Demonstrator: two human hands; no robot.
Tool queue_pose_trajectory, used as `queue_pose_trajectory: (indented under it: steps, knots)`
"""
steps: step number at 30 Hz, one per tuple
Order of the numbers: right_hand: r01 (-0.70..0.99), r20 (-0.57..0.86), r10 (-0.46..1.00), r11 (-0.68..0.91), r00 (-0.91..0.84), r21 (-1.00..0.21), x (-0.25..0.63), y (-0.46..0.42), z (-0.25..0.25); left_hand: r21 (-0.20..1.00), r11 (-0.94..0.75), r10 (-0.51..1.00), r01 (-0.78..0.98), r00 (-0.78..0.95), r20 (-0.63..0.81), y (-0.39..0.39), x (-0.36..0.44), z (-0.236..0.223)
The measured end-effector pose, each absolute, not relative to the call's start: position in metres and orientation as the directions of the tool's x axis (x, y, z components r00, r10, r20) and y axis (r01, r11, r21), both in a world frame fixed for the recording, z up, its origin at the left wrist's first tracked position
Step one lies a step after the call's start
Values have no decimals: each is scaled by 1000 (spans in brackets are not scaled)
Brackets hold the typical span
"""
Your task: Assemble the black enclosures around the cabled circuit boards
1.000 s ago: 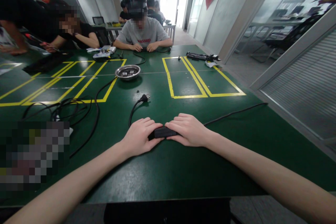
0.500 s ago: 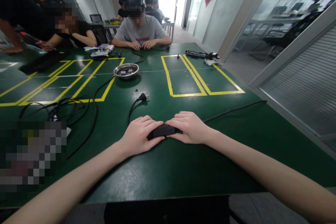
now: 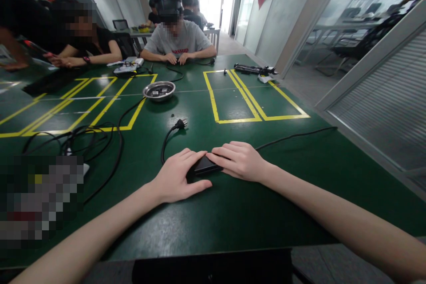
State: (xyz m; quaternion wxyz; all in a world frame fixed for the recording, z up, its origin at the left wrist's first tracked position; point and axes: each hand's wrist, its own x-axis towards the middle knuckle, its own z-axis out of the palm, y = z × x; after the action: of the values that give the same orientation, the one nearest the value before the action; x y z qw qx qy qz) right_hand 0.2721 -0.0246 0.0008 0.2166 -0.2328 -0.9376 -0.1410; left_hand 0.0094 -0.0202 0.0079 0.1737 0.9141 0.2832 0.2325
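A black power adapter (image 3: 207, 165) lies flat on the green table between my two hands. The fingers of my left hand (image 3: 179, 173) stretch over its left end, while the thumb is spread away in front of it. My right hand (image 3: 239, 159) has its fingers closed over the right end; its thumb is mostly hidden beneath. A cord runs from behind my left hand to a black plug (image 3: 180, 124). On the other side a thin black cable (image 3: 296, 135) trails right, from behind my right hand.
A metal bowl (image 3: 159, 91) with small metal parts stands ahead. Coiled black cables (image 3: 89, 142) lie left, near a blurred-out patch. Yellow tape (image 3: 238, 120) marks rectangles on the table (image 3: 282, 213). A folded black tripod-like item (image 3: 254, 69) lies far right. A co-worker (image 3: 178, 42) sits opposite.
My left thumb has come off the adapter's near side and spread out. The adapter has tipped so more of its top shows. My right thumb has slipped out of sight.
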Motion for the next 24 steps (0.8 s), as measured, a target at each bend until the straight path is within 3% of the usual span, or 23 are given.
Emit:
queue_pose_trajectory:
  steps: [3, 6, 8, 16, 24]
  knots:
    - [502, 523, 335, 838, -784, 216, 276, -26, 0, 601, -650, 699, 466, 677, 231, -24, 9, 11]
    - [512, 493, 375, 841, -785, 175, 276, -26, -1, 701, -547, 745, 458, 648, 158, -25, 11, 11]
    - [535, 450, 435, 836, -780, 120, 274, -24, 0, 720, -541, 752, 436, 633, 182, -24, 12, 11]
    - [537, 383, 609, 793, -695, -287, 267, -25, 1, 503, -715, 688, 486, 618, 381, -20, 12, 7]
    - [517, 434, 553, 830, -712, -210, 266, -25, 1, 434, -777, 623, 455, 650, 434, -18, 9, 3]
